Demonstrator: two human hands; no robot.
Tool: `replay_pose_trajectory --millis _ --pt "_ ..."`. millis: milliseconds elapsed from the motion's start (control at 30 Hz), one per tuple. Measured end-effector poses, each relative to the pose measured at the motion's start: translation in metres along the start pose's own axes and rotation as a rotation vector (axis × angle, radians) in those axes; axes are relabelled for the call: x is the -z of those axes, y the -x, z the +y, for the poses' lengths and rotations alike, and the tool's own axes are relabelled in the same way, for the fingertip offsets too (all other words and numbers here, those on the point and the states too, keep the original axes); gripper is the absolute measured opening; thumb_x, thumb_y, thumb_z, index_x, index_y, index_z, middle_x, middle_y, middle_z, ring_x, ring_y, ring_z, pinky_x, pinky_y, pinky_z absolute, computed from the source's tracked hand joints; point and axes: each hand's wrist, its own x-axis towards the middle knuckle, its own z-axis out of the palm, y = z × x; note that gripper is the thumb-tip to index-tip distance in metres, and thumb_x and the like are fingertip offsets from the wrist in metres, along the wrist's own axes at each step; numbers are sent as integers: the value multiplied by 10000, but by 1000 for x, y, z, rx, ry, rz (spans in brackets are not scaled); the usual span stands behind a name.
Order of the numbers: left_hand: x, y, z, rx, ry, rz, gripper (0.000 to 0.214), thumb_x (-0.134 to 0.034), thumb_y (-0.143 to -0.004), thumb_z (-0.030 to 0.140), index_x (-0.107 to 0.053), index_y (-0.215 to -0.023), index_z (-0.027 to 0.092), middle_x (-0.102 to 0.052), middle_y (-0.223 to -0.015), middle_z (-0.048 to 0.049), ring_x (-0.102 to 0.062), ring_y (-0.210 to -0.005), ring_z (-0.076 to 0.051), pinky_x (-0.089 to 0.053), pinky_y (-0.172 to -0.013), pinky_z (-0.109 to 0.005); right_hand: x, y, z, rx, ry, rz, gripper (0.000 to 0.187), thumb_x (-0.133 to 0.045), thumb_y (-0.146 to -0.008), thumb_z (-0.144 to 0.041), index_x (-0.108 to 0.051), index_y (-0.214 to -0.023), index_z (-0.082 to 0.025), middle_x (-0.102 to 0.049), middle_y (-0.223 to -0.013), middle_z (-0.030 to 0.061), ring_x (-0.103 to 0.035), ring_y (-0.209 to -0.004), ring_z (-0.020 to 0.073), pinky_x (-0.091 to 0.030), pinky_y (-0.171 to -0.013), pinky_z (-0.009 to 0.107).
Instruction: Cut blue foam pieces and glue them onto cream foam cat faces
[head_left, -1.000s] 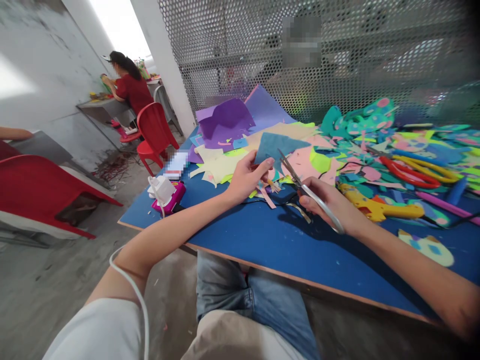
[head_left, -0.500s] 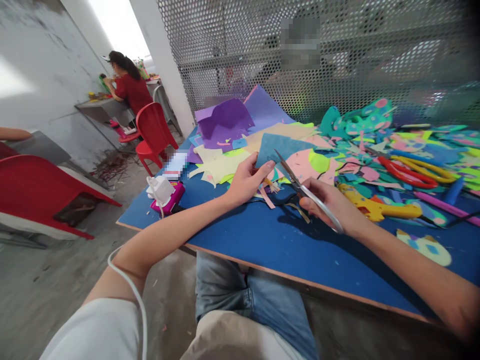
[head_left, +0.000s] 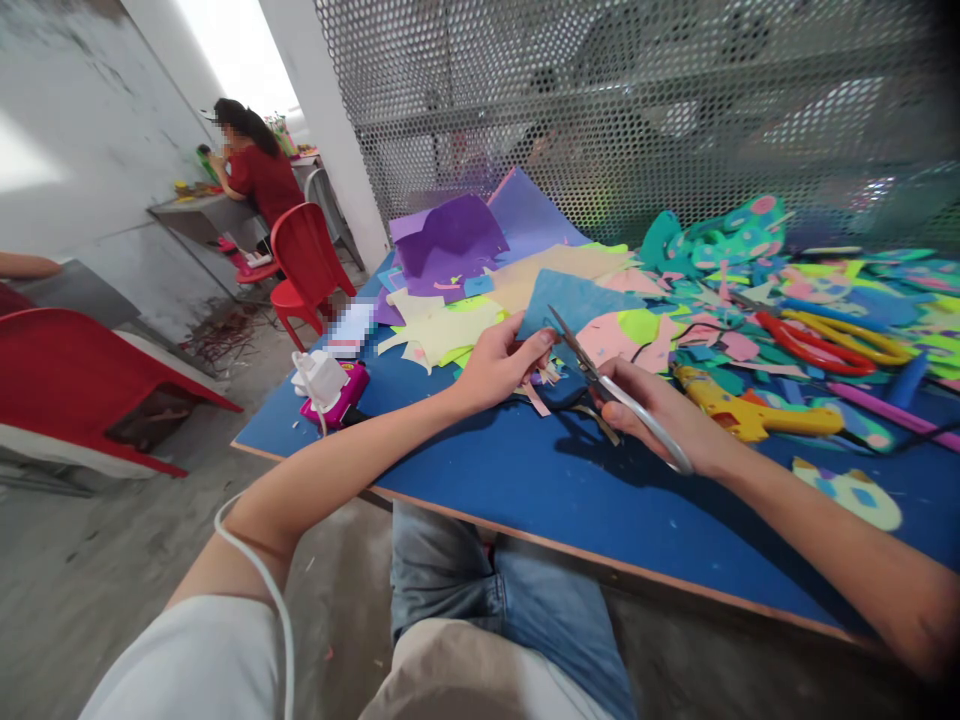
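Pinched between thumb and fingers of my left hand (head_left: 501, 366) is a blue sheet (head_left: 574, 296), felt or foam by its look. My right hand (head_left: 660, 405) is wrapped around a pair of scissors (head_left: 576, 348) with pale grey handles. Their blades point up and left, at the sheet's near edge by my left thumb; whether they are cutting into it I cannot tell. Beneath both hands, narrow scraps (head_left: 537, 400) and a dark cable lie on the blue table (head_left: 480, 455). A yellow glue gun (head_left: 757, 408) rests just right of my right hand.
Purple sheets (head_left: 450, 245), cream offcuts (head_left: 435, 322) and pink pieces cover the table's far side. Red-handled scissors (head_left: 817, 345) and a pink stick lie right. A magenta power block (head_left: 337, 395) with a white plug sits left. Behind stands perforated metal mesh (head_left: 480, 100); a person (head_left: 262, 170) sits far left.
The blue sheet has shifted slightly right and turned a little in my left hand. My left thumb has moved slightly, and the scissors stay nearly in place.
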Motion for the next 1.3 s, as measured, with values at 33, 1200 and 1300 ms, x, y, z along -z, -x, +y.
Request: replay_pose_trajectory --millis 33,1200,1300 --pt "0 1 0 -11 -8 -1 511 -644 -890 678 -519 -835 185 -585 -691 19 -506 -530 -73 -432 -527 -230 0 1 1 9 8 -1 517 -653 -848 -746 -488 -950 -266 -498 -690 -29 -430 -579 152 -369 -502 280" --pt "-4 10 3 -86 -121 -37 466 -652 -912 603 -522 -781 175 -571 -637 30 -480 -543 -66 -420 -532 -210 -9 0 -6 38 -71 15 634 -710 -740 -819 -469 -879 -249 -432 -697 -41 -353 -578 119 -302 -504 266" --pt "-4 10 4 -97 -155 -18 500 -650 -910 613 -471 -725 183 -550 -614 30 -456 -528 -64 -387 -508 -216 -7 -1 -5 -26 -99 17 661 -748 -691 -824 -464 -838 -245 -444 -640 -50 -359 -540 112 -283 -481 261"
